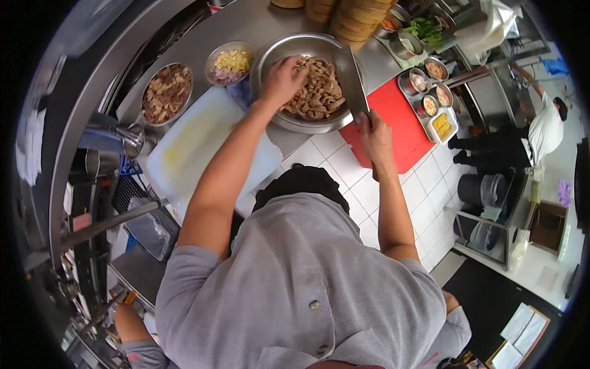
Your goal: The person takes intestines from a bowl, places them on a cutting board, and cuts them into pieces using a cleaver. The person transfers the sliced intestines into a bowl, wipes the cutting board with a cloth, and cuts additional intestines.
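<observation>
A large steel bowl (265, 58) holds a heap of brown meat strips (321, 92). My left hand (284, 83) reaches over its left side, fingers extended and resting against the meat. In my right hand (376, 141) is the handle of a cleaver (352, 83). Its broad blade points up and away, lying along the right side of the bowl and partly covering the rim. My fingers are wrapped round the handle, near the edge of a red cutting board (396, 132).
Left of the bowl are a pale cutting board (215, 144), a dish of chopped yellow and purple pieces (232, 64) and a bowl of brown slices (167, 92). Bamboo steamers (362, 18) stand behind. Right is a tray of small containers (430, 98). A person (544, 132) works farther right; others are nearby behind.
</observation>
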Motion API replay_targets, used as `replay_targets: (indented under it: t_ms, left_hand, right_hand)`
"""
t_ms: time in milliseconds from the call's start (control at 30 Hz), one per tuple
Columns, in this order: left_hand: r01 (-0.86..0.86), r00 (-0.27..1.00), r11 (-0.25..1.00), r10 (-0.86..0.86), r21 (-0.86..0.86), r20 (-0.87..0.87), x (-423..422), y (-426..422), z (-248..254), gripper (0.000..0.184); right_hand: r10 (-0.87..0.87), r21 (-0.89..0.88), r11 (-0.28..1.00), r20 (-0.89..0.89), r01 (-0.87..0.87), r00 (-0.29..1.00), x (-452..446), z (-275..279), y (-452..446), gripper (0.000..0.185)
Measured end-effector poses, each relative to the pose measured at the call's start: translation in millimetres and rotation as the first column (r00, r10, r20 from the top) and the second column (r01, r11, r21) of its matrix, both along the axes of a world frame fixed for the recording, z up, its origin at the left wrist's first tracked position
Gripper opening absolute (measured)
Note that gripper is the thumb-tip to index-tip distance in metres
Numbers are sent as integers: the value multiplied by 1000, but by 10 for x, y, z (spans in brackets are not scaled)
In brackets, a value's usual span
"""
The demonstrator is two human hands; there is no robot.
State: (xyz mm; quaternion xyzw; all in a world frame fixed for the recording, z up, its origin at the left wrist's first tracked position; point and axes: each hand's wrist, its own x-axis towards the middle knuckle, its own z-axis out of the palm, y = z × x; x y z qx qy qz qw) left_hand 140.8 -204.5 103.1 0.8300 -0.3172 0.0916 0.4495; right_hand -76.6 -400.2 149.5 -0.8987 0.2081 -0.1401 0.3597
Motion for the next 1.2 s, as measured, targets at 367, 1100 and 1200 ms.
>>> replay_targets:
  t_ms: [367, 1100, 1200]
  left_hand:
    - [111, 961, 826, 54, 553, -272, 143, 384, 37, 30]
    - [-254, 840, 894, 394, 370, -373, -900, 2860, 369, 21]
    - [-268, 868, 845, 420, 462, -265, -1296, 3134, 87, 21]
  right_hand:
    - [-24, 211, 977, -102, 46, 994, -129, -493, -480, 32]
    - [235, 521, 836, -60, -170, 970, -140, -292, 778, 32]
    - [310, 537, 819, -121, -201, 943, -228, -212, 1199, 30]
